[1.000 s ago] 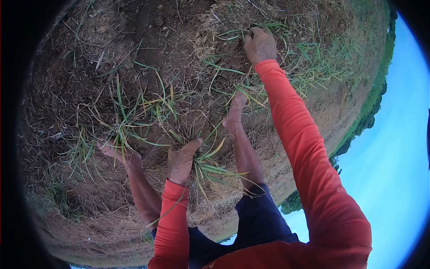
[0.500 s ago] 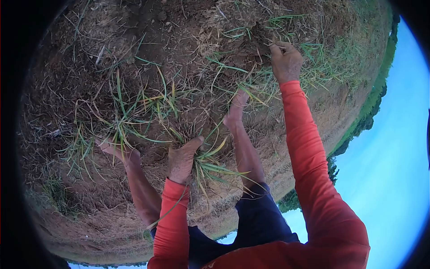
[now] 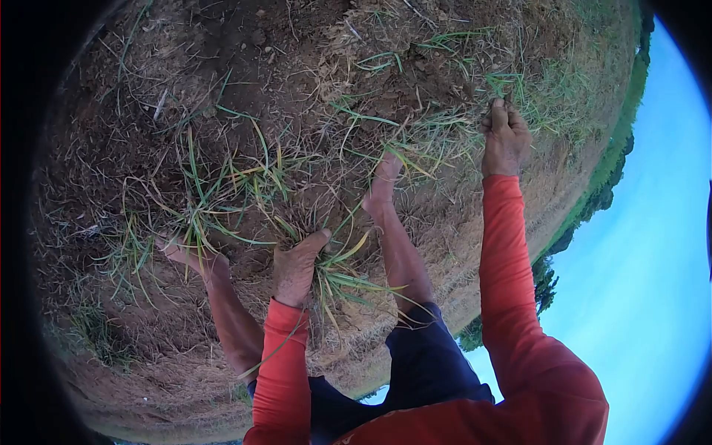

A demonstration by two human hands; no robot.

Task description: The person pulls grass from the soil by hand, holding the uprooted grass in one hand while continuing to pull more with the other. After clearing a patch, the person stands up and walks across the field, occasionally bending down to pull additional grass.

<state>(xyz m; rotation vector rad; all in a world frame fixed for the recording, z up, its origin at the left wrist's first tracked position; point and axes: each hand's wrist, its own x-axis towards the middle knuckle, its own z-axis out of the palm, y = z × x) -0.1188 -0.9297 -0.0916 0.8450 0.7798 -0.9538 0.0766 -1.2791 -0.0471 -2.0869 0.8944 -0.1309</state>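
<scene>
My left hand (image 3: 295, 268) is closed around a bunch of onion-like plants (image 3: 345, 280), whose long green and yellowing leaves spread out to the right of it. The lower ends of the bunch are mostly hidden by the hand. Out to the right, my right hand (image 3: 507, 139) hovers by thin green blades (image 3: 506, 80), its fingers curled and the thumb pressed against them. Whatever lies between those fingertips is too small to make out.
Similar leafy clumps stand on the dry soil (image 3: 245, 67), one near my left foot (image 3: 182, 248) and another clump (image 3: 259, 174) between my feet. My right foot (image 3: 386, 174) is planted beside more green leaves. Dry straw litters the ground.
My right hand has moved right and a little down, away from the patch of soil it was at, and its wrist has turned. My left hand still grips the bunch, barely shifted.
</scene>
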